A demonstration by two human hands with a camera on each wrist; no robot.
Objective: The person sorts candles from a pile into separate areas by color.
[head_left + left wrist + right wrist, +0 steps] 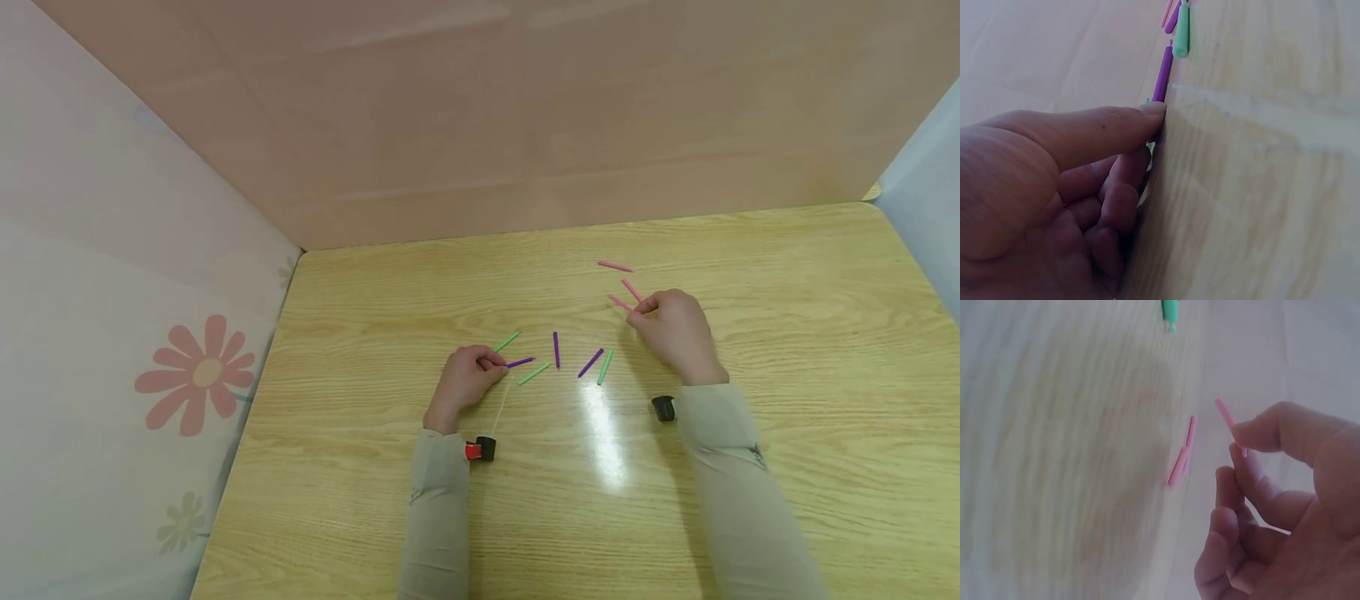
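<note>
My left hand (468, 375) pinches one end of a thin purple stick (1162, 78) between thumb and fingers, low at the tabletop. The stick has a narrow tip pointing away from the hand. Beside these fingers lie two green sticks (533, 374), one partly behind the hand. Farther right, my right hand (678, 329) holds a pink stick (1225, 412) by thumb and forefinger, raised off the table. Two other pink sticks (1191, 432) lie near it, one at the back (615, 266). Its remaining fingers are loosely bent.
Between the hands lie two more purple sticks (557, 350) and a green stick (605, 367) on the wooden table (360, 500). A pinkish wall panel (480, 125) stands along the back edge, a flowered one (112, 275) at the left. Each wrist carries a small black camera (486, 448).
</note>
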